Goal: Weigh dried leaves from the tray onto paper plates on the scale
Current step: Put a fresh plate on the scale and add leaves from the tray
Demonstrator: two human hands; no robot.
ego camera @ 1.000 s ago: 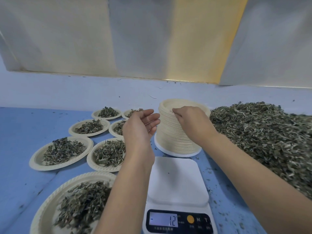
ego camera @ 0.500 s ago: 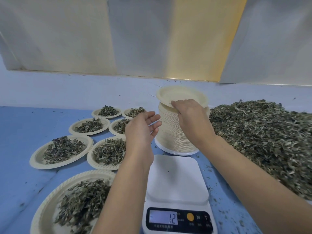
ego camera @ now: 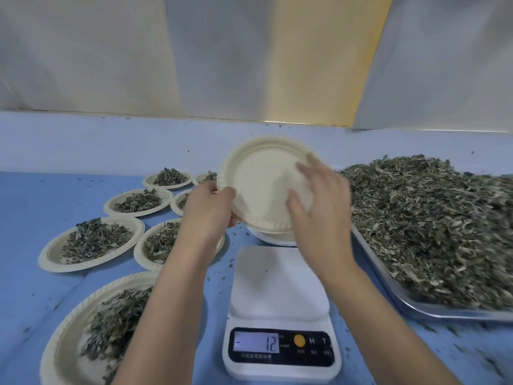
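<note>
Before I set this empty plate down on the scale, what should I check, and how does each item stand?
1. Empty cream round paper plate held: ok, the left hand grips its left rim.
2. Right hand grip: cannot tell, it is blurred over the plate's right side.
3. One plate, not two stuck together: cannot tell.
4. White digital kitchen scale platform bare: ok.
5. Display at zero: not ok, it reads minus 12; possibly a plate's tare.
6. Metal tray of dried green leaves beside the scale: ok.

A blue tabletop [ego camera: 55, 195] meets a pale blue wall [ego camera: 83, 143] under grey panels [ego camera: 83, 51], one lit yellow.
</note>
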